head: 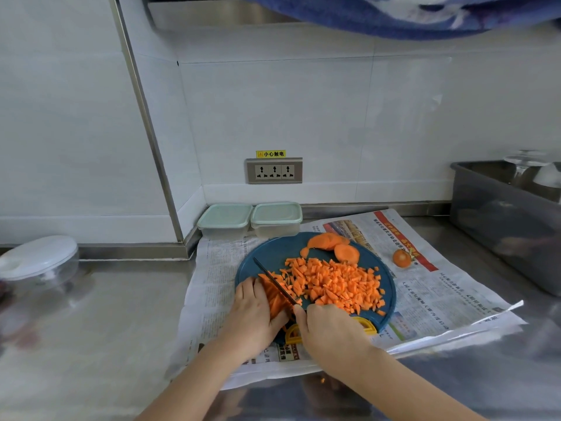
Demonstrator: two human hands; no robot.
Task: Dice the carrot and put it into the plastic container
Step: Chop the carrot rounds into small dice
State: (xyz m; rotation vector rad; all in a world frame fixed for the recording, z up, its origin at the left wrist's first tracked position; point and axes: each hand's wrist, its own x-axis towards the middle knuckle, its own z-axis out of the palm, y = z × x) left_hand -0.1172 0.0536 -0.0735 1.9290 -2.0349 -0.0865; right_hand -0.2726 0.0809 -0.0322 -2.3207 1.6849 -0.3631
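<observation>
Your left hand (253,308) presses down on a bundle of carrot strips (274,300) with the fingers bent over it, and the fingertips are just beside the blade of the knife (274,281). If they creep forward, the next cut may catch them. Your right hand (329,332) is wrapped around the knife handle, which it hides. The strips may roll or spread under the pressure, and then the pieces come out uneven. The diced carrot (334,284) lies in a wide heap on the blue round cutting board (261,253) and reaches close to its right edge, so a sweep of the blade may push pieces onto the newspaper (212,284). Some carrot slices (329,243) wait uncut at the far side. The two plastic containers (224,221) behind the board have their lids on, so nothing can go in yet.
</observation>
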